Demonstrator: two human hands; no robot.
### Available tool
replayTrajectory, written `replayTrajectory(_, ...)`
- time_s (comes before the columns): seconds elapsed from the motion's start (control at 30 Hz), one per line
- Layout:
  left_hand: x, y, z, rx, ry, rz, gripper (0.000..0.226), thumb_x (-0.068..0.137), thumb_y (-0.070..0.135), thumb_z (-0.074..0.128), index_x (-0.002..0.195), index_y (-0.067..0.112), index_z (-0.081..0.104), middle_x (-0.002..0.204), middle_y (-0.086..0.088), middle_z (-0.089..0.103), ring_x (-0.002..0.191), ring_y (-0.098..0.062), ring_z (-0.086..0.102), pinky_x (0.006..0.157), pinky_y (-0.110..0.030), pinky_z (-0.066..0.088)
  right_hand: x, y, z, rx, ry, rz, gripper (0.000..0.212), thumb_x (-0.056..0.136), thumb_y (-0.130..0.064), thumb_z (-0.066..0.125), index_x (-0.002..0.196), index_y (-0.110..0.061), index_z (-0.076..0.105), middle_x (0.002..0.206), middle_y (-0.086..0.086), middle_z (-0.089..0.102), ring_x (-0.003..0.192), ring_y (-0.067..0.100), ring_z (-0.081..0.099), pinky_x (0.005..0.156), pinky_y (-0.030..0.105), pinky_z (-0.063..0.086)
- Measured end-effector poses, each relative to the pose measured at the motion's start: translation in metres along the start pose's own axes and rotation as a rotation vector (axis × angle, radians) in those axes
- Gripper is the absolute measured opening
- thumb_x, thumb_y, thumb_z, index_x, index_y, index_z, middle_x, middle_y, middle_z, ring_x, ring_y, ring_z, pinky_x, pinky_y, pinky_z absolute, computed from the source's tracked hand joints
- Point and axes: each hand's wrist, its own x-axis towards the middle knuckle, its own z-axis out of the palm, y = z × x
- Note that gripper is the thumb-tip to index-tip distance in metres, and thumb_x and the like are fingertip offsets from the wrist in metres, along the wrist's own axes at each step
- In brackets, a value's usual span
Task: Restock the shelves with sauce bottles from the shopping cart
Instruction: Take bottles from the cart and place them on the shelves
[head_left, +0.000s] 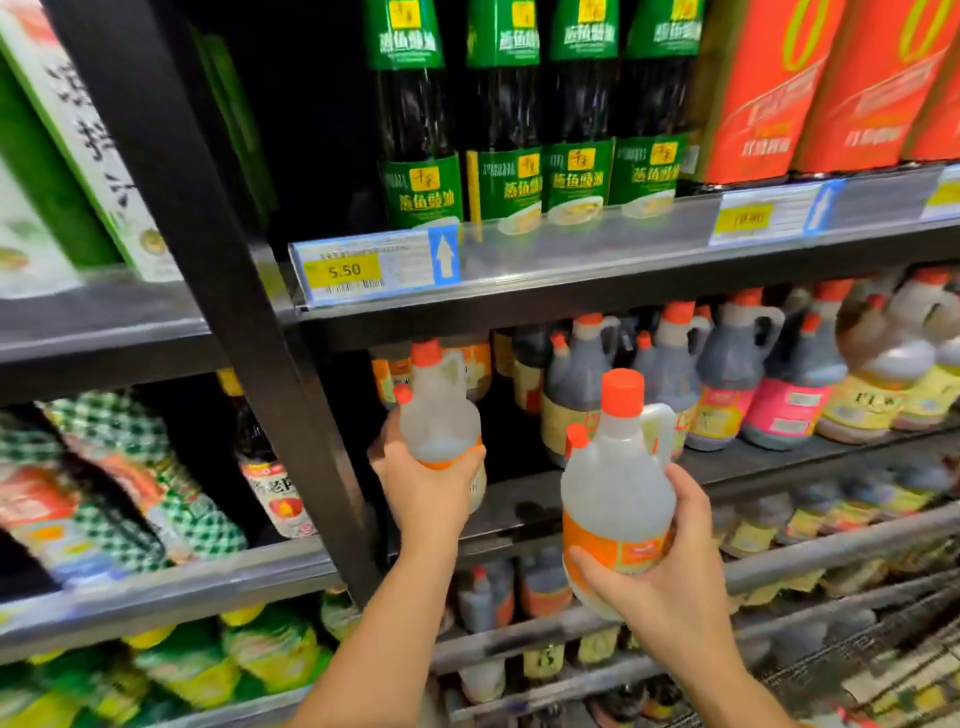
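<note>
Left hand (426, 483) gripped a clear bottle (439, 410) round its base, fingers curled over the orange label. I saw it held upright at the left end of the middle shelf (779, 462), off the board, with its orange cap just under the upper shelf (571, 270). My right hand (670, 561) clasped a second bottle (615, 499) of the same kind, thumb low on the front and fingers wrapped behind. It was nearer to me and lower, in front of the shelf edge. A black post (249, 312) stood just left of the first bottle. Dark jugs (727, 364) crowded the shelf to its right, the nearest partly hidden behind the second bottle. Green-labelled bottles (498, 130) lined the upper shelf above a 5.50 tag (353, 270). The cart (883, 665) showed blurred at bottom right.
</note>
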Motion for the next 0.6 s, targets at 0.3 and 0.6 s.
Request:
replayTrajectory(0.3, 0.033, 0.002, 0.017, 0.134, 0.112, -0.048, 0.085, 0.071, 0.021, 0.086, 0.142, 0.014, 0.04, 0.12, 0.008, 0.048, 0.103, -0.003, 0.041, 0.083, 0.0, 0.025, 0.007, 0.004, 0.004, 0.088, -0.064, 0.03, 0.103, 0.05, -0.025, 0.095, 0.13, -0.049, 0.033, 0.109, -0.054, 0.04, 0.097, -0.027, 0.048, 0.063, 0.013, 0.045)
replayTrajectory(0.6, 0.071, -0.001, 0.023, 0.266, 0.201, -0.17, 0.106, 0.065, 0.032, 0.087, 0.15, 0.036, 0.023, 0.149, -0.001, 0.044, 0.135, -0.033, 0.039, 0.105, -0.051, 0.037, 0.006, 0.015, 0.007, 0.181, -0.141, 0.06, 0.104, 0.051, -0.017, 0.095, 0.126, -0.054, 0.034, 0.109, -0.047, 0.047, 0.101, -0.019, 0.053, 0.065, 0.002, 0.046)
